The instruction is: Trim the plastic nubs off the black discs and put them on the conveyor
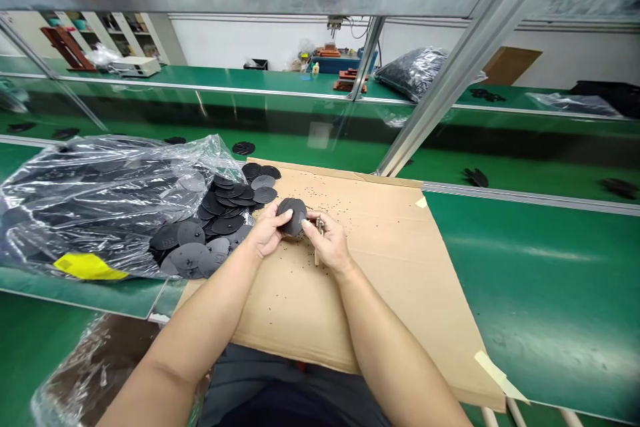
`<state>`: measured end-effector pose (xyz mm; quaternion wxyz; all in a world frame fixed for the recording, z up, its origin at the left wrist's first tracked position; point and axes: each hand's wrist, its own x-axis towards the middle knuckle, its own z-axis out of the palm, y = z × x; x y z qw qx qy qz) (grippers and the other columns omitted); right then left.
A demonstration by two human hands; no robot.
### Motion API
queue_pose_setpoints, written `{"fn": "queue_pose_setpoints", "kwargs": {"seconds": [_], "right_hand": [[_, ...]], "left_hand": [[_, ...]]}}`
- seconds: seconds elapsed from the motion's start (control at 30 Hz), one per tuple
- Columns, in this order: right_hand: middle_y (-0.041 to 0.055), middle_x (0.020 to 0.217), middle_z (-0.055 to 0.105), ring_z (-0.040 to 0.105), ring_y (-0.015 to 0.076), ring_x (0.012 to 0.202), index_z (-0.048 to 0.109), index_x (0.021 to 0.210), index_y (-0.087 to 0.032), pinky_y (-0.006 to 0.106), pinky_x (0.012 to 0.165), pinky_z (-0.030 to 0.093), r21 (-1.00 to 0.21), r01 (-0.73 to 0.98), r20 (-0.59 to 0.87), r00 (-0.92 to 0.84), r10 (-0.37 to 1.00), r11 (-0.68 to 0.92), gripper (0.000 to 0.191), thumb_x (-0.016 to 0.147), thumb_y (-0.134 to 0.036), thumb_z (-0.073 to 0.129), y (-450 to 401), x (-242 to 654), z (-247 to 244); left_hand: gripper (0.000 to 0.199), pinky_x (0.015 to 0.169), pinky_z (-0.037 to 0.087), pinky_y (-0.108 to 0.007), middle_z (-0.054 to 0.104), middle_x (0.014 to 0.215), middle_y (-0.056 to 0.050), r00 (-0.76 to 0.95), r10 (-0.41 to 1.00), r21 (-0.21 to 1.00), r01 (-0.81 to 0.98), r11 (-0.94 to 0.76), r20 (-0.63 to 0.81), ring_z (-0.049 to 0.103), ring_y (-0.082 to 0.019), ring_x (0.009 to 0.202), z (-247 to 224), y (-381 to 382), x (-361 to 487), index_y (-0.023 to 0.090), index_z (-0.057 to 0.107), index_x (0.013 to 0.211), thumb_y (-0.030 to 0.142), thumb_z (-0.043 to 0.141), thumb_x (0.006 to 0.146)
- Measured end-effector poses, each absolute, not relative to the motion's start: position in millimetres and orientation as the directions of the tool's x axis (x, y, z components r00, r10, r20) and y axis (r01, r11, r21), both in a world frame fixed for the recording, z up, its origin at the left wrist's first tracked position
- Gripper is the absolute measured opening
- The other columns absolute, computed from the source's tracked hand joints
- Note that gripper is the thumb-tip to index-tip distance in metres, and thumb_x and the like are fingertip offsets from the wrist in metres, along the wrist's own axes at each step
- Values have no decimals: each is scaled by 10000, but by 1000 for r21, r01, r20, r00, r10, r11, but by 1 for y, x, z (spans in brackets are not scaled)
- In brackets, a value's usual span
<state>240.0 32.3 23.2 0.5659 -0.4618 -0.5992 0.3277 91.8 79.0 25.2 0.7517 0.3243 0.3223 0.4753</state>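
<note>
The left hand [265, 230] curls its fingers around a black disc [293, 217] over the cardboard [380, 293]; the right hand [327, 243] pinches a small metal tool [319, 227] at its rim. The disc looks light and bendy, best held by the edge.

**Black disc [291, 215] held over cardboard sheet [380, 280]**

Your left hand [265, 230] wraps the disc from its left side, and your right hand [327, 243] brings its fingertips [306, 225] against the other side, with a small metal tool [319, 227] pinched in the same hand. Tiny dark specks [300, 193] are scattered across the cardboard, which is taped to the green tabletop [525, 260]. Just left of your hands, a heap of black discs [220, 220] spills beside a clear plastic bag [90, 193] packed with more.
</note>
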Motion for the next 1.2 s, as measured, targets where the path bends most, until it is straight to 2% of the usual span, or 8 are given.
{"fn": "queue_pose_setpoints", "kwargs": {"seconds": [0.1, 0.17, 0.3, 0.5, 0.77, 1.0, 1.2], "right_hand": [[64, 905, 683, 632, 188, 799, 647, 905, -199, 333, 749, 511, -856, 252, 475, 41, 879, 451, 156, 836, -332, 603, 31, 240, 25], [59, 880, 674, 627, 189, 815, 647, 891, -206, 341, 770, 508, -784, 344, 555, 15, 832, 517, 113, 847, -289, 585, 30, 240, 27], [49, 801, 651, 609, 190, 798, 639, 877, -213, 358, 787, 496, -661, 468, 646, -42, 762, 587, 109, 874, -260, 541, 28, 239, 31], [65, 882, 679, 609, 213, 870, 642, 946, -226, 381, 817, 476, -570, 544, 679, -110, 726, 615, 132, 873, -259, 538, 28, 240, 31], [75, 874, 687, 599, 219, 856, 657, 945, -212, 385, 807, 449, -488, 640, 709, -106, 697, 594, 160, 890, -245, 511, 27, 238, 30], [84, 867, 676, 578, 215, 838, 643, 949, -186, 384, 797, 424, -409, 686, 748, -125, 652, 601, 162, 900, -214, 492, 28, 237, 29], [97, 897, 658, 566, 230, 862, 642, 977, -190, 405, 816, 424, -412, 687, 750, -116, 651, 598, 193, 889, -191, 470, 28, 237, 26]], "left_hand": [[489, 397, 375, -176, 602, 808, 2, 359, 904, 815, -436, 383, -233, 535, -82, 541, 25, 80, 91, 203, 574, 1083, 302, 786, 653], [482, 356, 325, -168, 567, 725, 13, 396, 882, 832, -374, 410, -257, 493, -74, 480, 24, 79, 91, 201, 576, 1096, 357, 765, 681], [462, 366, 357, -167, 552, 693, 7, 468, 842, 844, -307, 439, -268, 510, -79, 496, 21, 75, 94, 193, 598, 1088, 462, 710, 730], [457, 376, 378, -172, 558, 704, 8, 486, 839, 828, -346, 442, -245, 511, -76, 500, 21, 73, 94, 203, 605, 1086, 489, 694, 741], [469, 395, 386, -184, 542, 662, 15, 495, 829, 810, -356, 466, -259, 525, -93, 519, 18, 71, 97, 186, 589, 1027, 557, 653, 748], [468, 392, 385, -185, 562, 664, -6, 528, 809, 791, -365, 491, -259, 534, -95, 531, 19, 67, 101, 154, 562, 802, 619, 596, 758], [501, 364, 360, -192, 536, 628, 10, 514, 818, 803, -356, 479, -260, 506, -90, 477, 20, 62, 106, 159, 544, 798, 658, 564, 753]]}}
